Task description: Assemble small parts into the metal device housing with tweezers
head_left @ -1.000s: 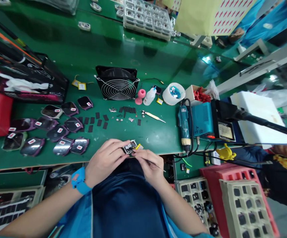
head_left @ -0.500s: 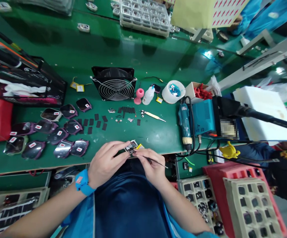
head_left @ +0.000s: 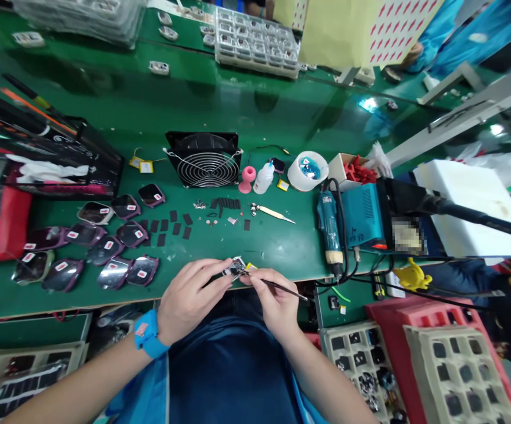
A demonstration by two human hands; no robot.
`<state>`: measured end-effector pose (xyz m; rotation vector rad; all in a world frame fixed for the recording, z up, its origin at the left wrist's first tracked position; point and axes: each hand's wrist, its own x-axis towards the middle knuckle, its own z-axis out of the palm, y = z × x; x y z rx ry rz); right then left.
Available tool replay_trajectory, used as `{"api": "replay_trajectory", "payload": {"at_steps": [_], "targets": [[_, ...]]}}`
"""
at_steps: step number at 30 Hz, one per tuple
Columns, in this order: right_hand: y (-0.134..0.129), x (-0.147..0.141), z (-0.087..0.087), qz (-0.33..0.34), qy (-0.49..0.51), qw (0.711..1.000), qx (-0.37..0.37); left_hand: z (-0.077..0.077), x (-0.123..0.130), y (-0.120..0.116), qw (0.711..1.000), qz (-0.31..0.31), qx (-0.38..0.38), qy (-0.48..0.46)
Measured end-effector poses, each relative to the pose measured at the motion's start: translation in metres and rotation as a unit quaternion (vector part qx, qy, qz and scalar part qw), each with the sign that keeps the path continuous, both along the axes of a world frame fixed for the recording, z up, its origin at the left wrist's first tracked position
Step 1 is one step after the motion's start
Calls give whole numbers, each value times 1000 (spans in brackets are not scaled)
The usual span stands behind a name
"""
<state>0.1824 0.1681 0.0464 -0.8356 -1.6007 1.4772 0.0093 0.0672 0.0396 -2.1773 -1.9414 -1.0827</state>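
Note:
My left hand (head_left: 196,297) is closed around the edge of a small open electronic device (head_left: 236,267), which looks like a watch body with its circuitry exposed. It is held just above the table's front edge. My right hand (head_left: 277,300) pinches slim dark tweezers (head_left: 284,288), whose tip reaches into the device. A yellow battery (head_left: 251,267) shows beside the device, partly covered by my right fingers. Several dark watch faces with purple or pale frames (head_left: 105,250) and red-marked stickers lie to the left. Small black pads (head_left: 176,228) lie ahead of my hands.
A black fan (head_left: 206,162) stands behind, beside a pink holder (head_left: 247,178), a clear bottle (head_left: 264,178) and a white tub (head_left: 297,176). At right are a teal electric screwdriver (head_left: 328,221) with cables and a teal box (head_left: 364,215). Trays of parts (head_left: 418,353) sit lower right.
The tweezers' tip has moved in over the device's inside, and my right fingers cover more of the yellow battery. The whole view has shifted slightly; my left hand keeps its hold.

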Motion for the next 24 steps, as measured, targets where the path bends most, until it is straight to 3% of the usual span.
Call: {"api": "replay_trajectory", "payload": {"at_steps": [12, 16, 19, 24], "targets": [[7, 2, -5, -95, 75, 979, -166, 2, 0, 4, 1000, 7, 0, -1], [16, 0, 4, -80, 109, 968, -212, 12, -1, 8, 993, 20, -52, -103], [16, -3, 16, -36, 142, 959, -243, 22, 1, 14, 955, 59, -83, -277], [7, -6, 29, 18, 177, 945, -273, 35, 12, 19, 848, 24, -151, -508]]}}
